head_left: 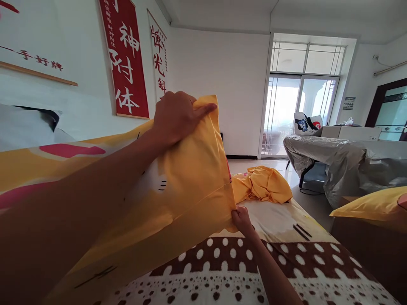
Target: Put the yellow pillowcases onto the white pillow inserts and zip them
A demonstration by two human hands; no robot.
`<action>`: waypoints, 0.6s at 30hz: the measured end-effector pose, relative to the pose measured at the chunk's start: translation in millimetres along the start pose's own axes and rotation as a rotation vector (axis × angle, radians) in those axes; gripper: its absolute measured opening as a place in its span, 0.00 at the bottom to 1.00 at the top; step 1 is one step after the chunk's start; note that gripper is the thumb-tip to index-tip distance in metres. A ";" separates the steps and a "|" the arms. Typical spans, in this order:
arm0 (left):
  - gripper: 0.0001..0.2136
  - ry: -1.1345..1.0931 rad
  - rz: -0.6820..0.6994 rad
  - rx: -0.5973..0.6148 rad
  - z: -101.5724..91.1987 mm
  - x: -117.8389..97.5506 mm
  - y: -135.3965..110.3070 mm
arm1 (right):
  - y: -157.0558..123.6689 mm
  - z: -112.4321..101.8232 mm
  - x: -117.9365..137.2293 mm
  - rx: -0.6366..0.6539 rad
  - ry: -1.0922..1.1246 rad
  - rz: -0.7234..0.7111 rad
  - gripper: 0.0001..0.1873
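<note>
A dotted blanket (229,271) lay below, a plastic-covered table (346,169) beyond. The yellow cloth (193,173) was raised over the blanket; the step seemed to be spreading its edge, and the next move probably called for steady tension. On the table stood a carton (349,133) and a bag (307,124), contents hidden. The left hand (178,116) clasped the cloth's upper corner; the right hand (243,220) pinched its edge lower down.

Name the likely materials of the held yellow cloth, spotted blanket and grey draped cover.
Yellow cloth: matte woven cotton or polyester, probably, from its soft creases. Spotted blanket: perhaps plush fleece; surface dull, pile indistinct. Grey draped cover: likely thin plastic film, glossy, crinkled with highlights.
</note>
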State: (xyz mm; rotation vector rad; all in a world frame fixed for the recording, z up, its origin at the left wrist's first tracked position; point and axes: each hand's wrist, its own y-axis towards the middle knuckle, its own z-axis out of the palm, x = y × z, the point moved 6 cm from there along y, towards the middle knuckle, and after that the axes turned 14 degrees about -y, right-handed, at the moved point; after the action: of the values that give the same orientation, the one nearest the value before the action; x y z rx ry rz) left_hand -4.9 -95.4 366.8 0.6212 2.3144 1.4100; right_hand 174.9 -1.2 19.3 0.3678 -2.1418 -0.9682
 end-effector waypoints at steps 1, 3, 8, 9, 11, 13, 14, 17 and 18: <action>0.28 0.006 -0.008 0.013 5.5 1.6 2.0 | 0.4 -0.3 -2.5 0.007 0.005 0.003 0.10; 0.28 0.016 -0.028 0.038 16.7 4.2 5.7 | 0.0 2.1 -5.7 0.065 0.057 -0.002 0.07; 0.26 -0.030 -0.060 0.137 45.9 9.2 10.1 | -10.3 31.5 -13.3 0.342 0.263 0.125 0.24; 0.25 -0.052 -0.069 0.172 53.7 10.6 10.1 | -12.5 36.7 -15.6 0.347 0.255 0.156 0.22; 0.23 -0.090 -0.083 0.225 70.2 13.2 9.7 | -16.4 46.0 -20.4 0.364 0.240 0.180 0.20; 0.23 -0.116 -0.093 0.254 86.2 15.6 8.9 | -21.2 54.5 -27.9 0.427 0.244 0.186 0.22; 0.23 -0.121 -0.099 0.262 93.5 17.2 8.4 | -23.9 58.1 -33.2 0.467 0.241 0.192 0.24; 0.24 -0.133 -0.118 0.359 113.1 26.4 4.5 | -32.5 66.3 -52.3 0.539 0.198 0.236 0.27; 0.25 -0.151 -0.119 0.431 118.9 32.0 1.7 | -35.0 68.9 -57.7 0.542 0.175 0.255 0.28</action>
State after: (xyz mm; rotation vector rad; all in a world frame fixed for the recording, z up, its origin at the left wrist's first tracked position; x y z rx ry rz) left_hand 29.5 10.2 313.8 0.6671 2.4975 0.7837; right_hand 162.4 41.4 -66.3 0.4072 -2.1951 -0.1934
